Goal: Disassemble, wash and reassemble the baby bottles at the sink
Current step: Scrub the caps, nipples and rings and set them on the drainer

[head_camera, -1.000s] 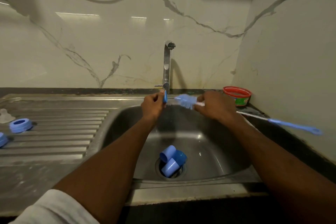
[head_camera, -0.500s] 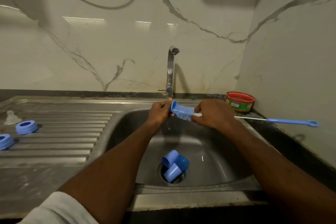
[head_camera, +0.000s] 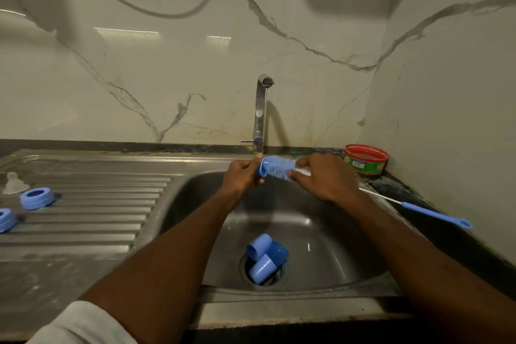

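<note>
While both hands work above the sink (head_camera: 178, 204), the left hand (head_camera: 242, 176) curls its fingers round a small blue ring (head_camera: 260, 169), and the right hand (head_camera: 324, 177) pinches the brush (head_camera: 280, 168) behind its bristles — the brush lies roughly level, head pointing left into the ring, handle trailing right over the counter.

Bottle brush (head_camera: 279, 169) between both hands over sink (head_camera: 195, 190)
</note>
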Tool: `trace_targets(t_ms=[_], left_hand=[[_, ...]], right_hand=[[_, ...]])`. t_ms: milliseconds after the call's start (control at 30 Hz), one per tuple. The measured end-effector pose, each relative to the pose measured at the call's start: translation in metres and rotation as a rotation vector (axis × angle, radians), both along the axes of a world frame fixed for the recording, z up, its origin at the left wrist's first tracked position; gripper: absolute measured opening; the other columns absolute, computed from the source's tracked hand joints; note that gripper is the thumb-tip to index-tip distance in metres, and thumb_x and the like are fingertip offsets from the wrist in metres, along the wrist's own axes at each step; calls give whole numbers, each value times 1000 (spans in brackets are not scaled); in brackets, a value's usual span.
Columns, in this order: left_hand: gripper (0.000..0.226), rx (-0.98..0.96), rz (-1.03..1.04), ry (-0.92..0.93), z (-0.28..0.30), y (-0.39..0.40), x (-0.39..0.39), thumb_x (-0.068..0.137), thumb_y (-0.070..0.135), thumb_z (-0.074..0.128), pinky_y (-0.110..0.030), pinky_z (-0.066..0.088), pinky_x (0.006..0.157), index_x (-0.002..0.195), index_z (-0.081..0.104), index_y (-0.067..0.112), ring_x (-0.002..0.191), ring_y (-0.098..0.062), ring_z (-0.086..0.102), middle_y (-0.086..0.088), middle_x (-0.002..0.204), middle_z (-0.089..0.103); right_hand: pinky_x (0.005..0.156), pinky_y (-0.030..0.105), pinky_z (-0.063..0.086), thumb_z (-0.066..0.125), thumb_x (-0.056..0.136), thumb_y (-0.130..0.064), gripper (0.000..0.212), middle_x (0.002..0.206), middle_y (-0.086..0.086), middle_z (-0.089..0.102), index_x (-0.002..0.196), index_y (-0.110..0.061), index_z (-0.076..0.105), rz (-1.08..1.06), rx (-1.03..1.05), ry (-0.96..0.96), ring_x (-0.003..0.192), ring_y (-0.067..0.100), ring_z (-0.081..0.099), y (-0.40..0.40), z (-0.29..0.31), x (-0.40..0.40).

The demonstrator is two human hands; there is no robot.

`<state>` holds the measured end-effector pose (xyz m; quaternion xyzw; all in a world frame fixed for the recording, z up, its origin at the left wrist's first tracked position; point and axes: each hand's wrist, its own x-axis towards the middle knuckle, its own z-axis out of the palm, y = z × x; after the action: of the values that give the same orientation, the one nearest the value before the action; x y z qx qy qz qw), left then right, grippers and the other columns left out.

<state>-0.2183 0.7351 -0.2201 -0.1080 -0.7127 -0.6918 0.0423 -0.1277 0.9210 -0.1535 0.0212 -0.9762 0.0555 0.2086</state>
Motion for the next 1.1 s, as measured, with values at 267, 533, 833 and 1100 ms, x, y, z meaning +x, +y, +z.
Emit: trace_targets(t_ms=[267, 533, 833, 1100], left_hand=[[41, -91, 41, 88, -8, 1, -1, 101, 46, 54, -24, 61, 77, 110, 71, 10, 86, -12, 74, -7, 99, 76], [42, -80, 27, 72, -3, 6, 0, 101, 49, 51, -24, 61, 75, 106, 71, 13, 81, -12, 74, -4, 93, 76], [39, 65, -48, -40, 3, 7, 2, 102, 48, 51, -36, 60, 85, 105, 71, 14, 84, -21, 71, -11, 95, 76], [43, -28, 12, -7, -4, 2, 2, 103, 46, 50, -27, 61, 78, 110, 70, 9, 87, -18, 71, -9, 97, 74]], right_hand=[[85, 35, 53, 58, 92, -63, 47, 106, 2, 70, 115, -24, 71, 3, 3, -245, 89, 17, 60, 0, -2, -5], [80, 35, 54, 53, 94, -64, 49, 101, 3, 70, 116, -24, 71, -129, 46, -130, 88, 19, 62, -3, -11, -7], [76, 31, 49, 52, 97, -59, 43, 107, 1, 72, 122, -29, 69, -96, 32, 32, 93, 19, 64, 1, -11, -2], [78, 33, 52, 60, 92, -58, 39, 105, -2, 72, 117, -30, 72, 15, -32, 9, 90, 17, 63, -3, -5, 2]])
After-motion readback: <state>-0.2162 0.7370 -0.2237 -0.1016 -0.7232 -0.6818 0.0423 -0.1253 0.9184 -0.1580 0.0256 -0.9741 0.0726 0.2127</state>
